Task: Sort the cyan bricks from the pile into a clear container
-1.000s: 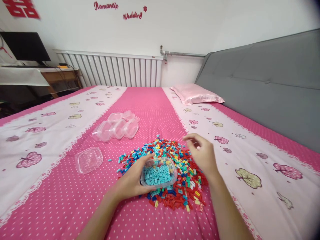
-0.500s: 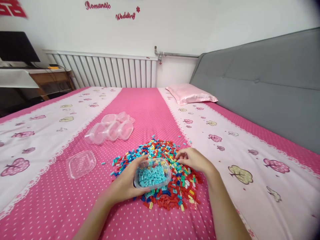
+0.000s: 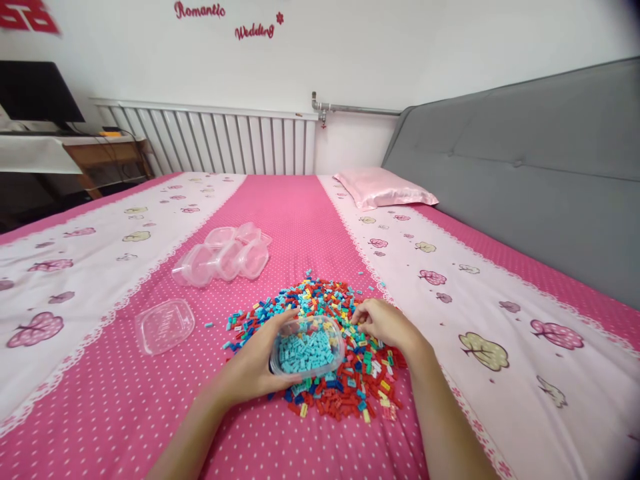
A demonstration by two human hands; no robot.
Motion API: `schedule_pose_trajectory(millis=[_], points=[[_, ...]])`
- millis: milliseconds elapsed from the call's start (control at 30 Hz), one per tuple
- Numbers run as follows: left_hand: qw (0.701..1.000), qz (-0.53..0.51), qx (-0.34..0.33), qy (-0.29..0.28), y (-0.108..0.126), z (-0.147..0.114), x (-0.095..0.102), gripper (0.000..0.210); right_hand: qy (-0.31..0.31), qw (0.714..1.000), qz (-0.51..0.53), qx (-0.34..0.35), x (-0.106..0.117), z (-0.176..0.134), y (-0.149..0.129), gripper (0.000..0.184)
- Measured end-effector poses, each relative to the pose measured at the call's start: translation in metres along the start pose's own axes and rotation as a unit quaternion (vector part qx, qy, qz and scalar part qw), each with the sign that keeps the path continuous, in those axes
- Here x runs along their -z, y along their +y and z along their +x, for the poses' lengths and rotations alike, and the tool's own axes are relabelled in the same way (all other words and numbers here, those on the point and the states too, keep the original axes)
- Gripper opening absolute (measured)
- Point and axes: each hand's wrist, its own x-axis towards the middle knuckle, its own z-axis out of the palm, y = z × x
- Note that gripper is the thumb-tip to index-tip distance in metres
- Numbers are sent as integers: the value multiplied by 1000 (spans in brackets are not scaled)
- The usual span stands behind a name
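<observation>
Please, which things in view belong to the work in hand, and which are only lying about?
In the work:
- left hand, holding the tub
- light-blue pieces in it
- right hand, at the mixed pile
- probably the lid and other tubs

Only about:
- pillow
- monitor
- desk
- radiator

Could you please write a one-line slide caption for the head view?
Left hand holds a clear tub of light-blue bricks, right hand at a multicoloured brick pile on a bed.
</observation>
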Motion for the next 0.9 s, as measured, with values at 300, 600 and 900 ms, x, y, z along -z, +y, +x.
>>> schedule_pose_trajectory(millis=[300,600,900], points=[[1000,-15,2,-4,0,1,0,93,20,998,-57,7,-1,-5,-9,14],[1000,-12,2,-9,-4,0,-1,94,11,998,-43,36,-3,-2,-6,19],[1000,10,-2,-11,-5,-1,0,95,-8,998,-49,24,-1,-5,-12,16]])
